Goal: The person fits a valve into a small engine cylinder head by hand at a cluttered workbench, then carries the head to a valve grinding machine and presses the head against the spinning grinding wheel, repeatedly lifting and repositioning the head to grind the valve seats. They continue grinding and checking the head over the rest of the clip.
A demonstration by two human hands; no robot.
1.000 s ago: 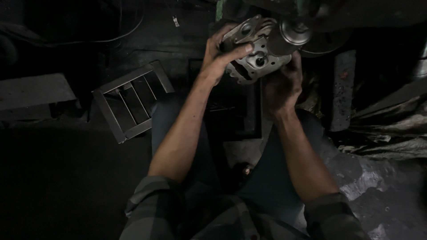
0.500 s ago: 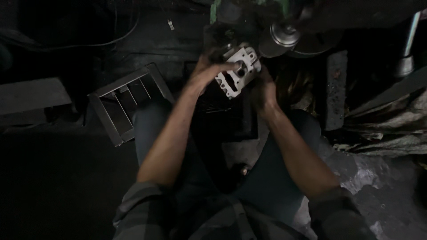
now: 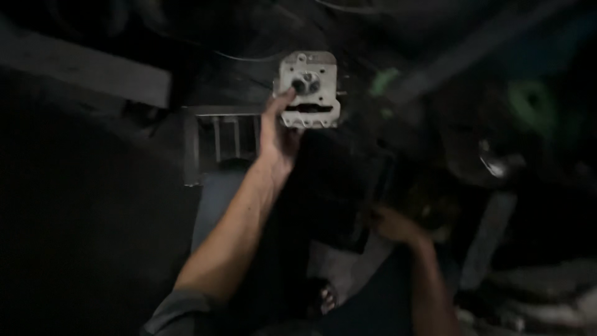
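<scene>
My left hand [image 3: 278, 134] is stretched forward and grips the lower left side of a pale grey cast metal engine part [image 3: 308, 89], a squarish block with a round bore and small corner holes. The block is held out over the dark floor. My right hand [image 3: 393, 225] hangs lower, near my right knee, apart from the block; it is dim and blurred, and I cannot tell whether its fingers are closed or whether it holds anything.
A metal frame with slats [image 3: 222, 142] lies on the floor left of my left hand. A grey plank [image 3: 93, 76] lies at the upper left. Dark, blurred machinery with green parts [image 3: 528, 99] stands at the right. My sandalled foot [image 3: 320, 296] is below.
Both hands held the metal part close together before. Now my right hand has let go and dropped low, and my left hand alone has carried the part forward and left. The view has swung.
</scene>
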